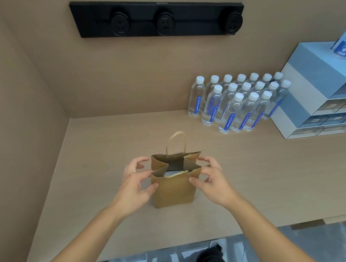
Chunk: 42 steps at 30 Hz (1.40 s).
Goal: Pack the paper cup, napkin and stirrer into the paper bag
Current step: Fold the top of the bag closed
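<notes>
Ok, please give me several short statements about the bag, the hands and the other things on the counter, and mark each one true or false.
1. The paper bag stands upright with its mouth open. True.
2. The left hand and the right hand are at opposite sides of the bag. True.
3. Both bag handles stand up. False: the far handle stands up, while the near one lies folded into the mouth.
4. The water bottles have red caps. False: the caps are white.
5. A black socket strip is on the wall above the counter. True.
6. The bottles stand left of the bag. False: they stand to its right, farther back.
</notes>
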Each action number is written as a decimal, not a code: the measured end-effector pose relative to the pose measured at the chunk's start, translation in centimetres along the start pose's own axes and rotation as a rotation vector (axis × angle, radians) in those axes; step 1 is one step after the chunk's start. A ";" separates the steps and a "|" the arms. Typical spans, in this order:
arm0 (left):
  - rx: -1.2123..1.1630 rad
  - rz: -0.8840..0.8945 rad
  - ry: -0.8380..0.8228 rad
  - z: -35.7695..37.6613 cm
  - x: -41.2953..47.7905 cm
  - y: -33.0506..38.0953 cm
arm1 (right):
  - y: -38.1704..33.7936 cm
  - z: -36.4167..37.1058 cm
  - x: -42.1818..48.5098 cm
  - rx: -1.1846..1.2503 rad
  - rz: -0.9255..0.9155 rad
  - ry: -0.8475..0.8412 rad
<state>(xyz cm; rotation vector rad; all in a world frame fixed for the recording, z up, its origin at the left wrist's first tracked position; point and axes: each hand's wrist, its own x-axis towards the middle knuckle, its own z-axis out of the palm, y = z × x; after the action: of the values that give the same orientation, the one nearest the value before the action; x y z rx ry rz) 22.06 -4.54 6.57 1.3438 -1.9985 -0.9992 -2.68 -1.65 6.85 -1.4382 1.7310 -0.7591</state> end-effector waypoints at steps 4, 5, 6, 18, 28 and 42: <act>-0.059 0.003 0.114 -0.1 0.4 0.7 | -0.2 -0.1 -0.4 0.256 0.034 0.145; -0.118 -0.019 0.154 0.2 0.5 0.7 | -0.1 0.0 -0.5 0.330 0.046 0.176; -0.168 -0.044 0.186 0.5 0.5 0.6 | 0.0 0.1 -0.5 0.388 0.065 0.206; 0.164 0.112 0.102 1.3 0.9 1.1 | 0.3 0.6 0.2 0.137 -0.035 0.160; 0.231 0.119 -0.044 2.4 2.9 2.1 | -1.2 3.2 1.2 -0.187 -0.169 0.040; 0.212 -0.094 -0.022 -0.6 4.0 -0.5 | 0.7 -0.1 2.0 -0.040 -0.005 0.065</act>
<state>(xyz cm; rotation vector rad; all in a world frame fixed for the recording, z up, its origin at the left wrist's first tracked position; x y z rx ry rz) 21.31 -8.57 6.61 1.5573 -2.1233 -0.8648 -3.30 -3.47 5.93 -1.4599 1.8016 -0.7857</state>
